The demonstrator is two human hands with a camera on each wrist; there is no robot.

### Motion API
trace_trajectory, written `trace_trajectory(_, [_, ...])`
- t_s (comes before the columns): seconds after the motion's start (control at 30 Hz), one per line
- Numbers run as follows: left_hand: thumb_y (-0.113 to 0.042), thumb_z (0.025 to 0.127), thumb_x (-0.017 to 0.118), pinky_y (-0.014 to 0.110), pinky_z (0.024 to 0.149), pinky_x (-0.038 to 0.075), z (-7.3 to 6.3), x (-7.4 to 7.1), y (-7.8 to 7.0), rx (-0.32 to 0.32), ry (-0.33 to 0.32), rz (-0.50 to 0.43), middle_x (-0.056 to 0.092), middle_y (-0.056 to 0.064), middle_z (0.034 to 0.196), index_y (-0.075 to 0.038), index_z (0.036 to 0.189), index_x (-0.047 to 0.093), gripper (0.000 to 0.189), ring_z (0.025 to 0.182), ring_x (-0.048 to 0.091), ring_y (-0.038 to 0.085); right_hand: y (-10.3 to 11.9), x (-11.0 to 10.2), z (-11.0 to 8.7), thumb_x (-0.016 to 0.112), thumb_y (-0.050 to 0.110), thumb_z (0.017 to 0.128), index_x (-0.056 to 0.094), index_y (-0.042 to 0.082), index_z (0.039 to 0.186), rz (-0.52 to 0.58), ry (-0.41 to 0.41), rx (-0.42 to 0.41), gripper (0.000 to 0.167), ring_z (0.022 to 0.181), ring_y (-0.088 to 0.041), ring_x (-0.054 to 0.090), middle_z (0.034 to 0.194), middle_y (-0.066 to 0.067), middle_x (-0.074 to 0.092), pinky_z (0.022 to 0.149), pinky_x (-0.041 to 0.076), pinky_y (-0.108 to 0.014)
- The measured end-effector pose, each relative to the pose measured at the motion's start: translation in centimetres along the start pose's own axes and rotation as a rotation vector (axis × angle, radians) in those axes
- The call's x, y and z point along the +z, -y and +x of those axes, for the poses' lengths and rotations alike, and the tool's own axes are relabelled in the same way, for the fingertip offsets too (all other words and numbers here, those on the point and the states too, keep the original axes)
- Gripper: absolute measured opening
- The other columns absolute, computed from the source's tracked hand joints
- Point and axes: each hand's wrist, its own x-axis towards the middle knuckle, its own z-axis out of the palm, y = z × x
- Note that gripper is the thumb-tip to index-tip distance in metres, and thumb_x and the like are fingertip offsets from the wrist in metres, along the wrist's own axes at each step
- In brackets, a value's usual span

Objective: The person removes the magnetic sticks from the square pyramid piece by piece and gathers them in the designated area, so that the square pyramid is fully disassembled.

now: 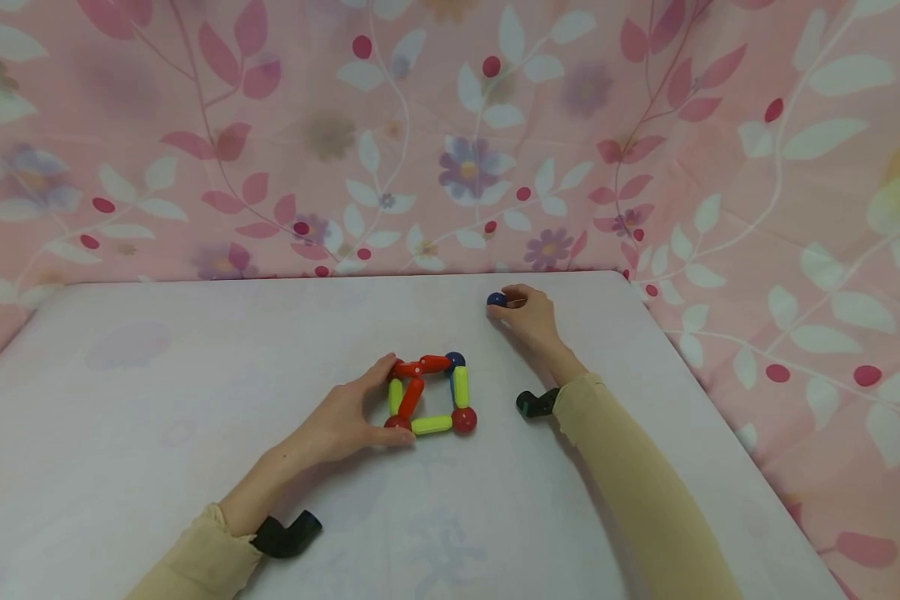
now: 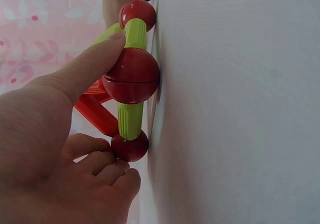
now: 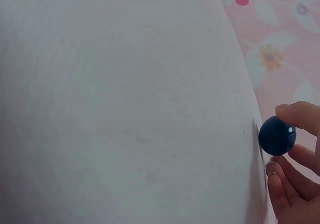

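Note:
On the table lies a four-sided frame of toy building rods and balls. Yellow-green rods run between red balls, with a blue ball at the far right corner and red rods on the far side and across the inside. My left hand grips the frame's left side. Its thumb lies over a near red ball, while the fingers curl by the far red ball. Farther back, my right hand pinches a loose blue ball between thumb and fingers, close over the tabletop.
The white table ends at the back against a pink floral curtain, which also hangs along the right side. A black wrist device sticks out from the left sleeve, and another black device from the right.

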Motion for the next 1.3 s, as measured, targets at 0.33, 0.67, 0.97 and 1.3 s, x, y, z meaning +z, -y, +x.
trace_trajectory(0.33, [-0.045, 0.076, 0.085, 0.06, 0.112, 0.037, -0.1, 0.0, -0.1, 0.004, 0.003, 0.007, 0.031, 0.006, 0.163, -0.016, 0.16, 0.025, 0.107, 0.15, 0.029, 0.033, 0.9, -1.0, -2.1, 0.076, 0.033, 0.089, 0.057, 0.006, 0.134, 0.057, -0.118, -0.037, 0.056, 0.124, -0.03, 0.053, 0.133, -0.014, 0.058, 0.108, 0.044, -0.042])
trace_trajectory(0.67, [-0.045, 0.076, 0.085, 0.06, 0.112, 0.037, 0.0, -0.1, 0.1, 0.004, 0.004, 0.009, 0.03, 0.006, 0.164, -0.016, 0.16, 0.025, 0.107, 0.15, 0.029, 0.033, 2.9, -1.5, -5.7, 0.077, 0.032, 0.089, 0.06, 0.008, 0.131, 0.099, -0.045, -0.184, 0.052, 0.122, -0.028, 0.056, 0.13, -0.009, 0.062, 0.108, 0.046, -0.046])
trace_trajectory(0.97, [-0.045, 0.076, 0.085, 0.06, 0.112, 0.037, 0.1, 0.1, 0.1, 0.008, 0.009, 0.0, 0.03, 0.006, 0.164, -0.016, 0.16, 0.025, 0.107, 0.15, 0.028, 0.032, 4.5, -2.0, -9.3, 0.078, 0.027, 0.089, 0.063, 0.011, 0.128, 0.166, 0.149, -0.279, 0.046, 0.119, -0.024, 0.058, 0.128, -0.012, 0.064, 0.108, 0.044, -0.055])
trace_trajectory(1.3, [-0.046, 0.076, 0.085, 0.06, 0.111, 0.038, 0.1, 0.0, 0.1, 0.014, 0.005, 0.003, 0.03, 0.006, 0.163, -0.016, 0.16, 0.025, 0.107, 0.15, 0.029, 0.033, 3.7, -1.5, -10.8, 0.074, 0.022, 0.092, 0.061, 0.008, 0.131, 0.172, 0.399, -0.278, 0.044, 0.114, -0.027, 0.062, 0.124, -0.014, 0.066, 0.102, 0.05, -0.045])
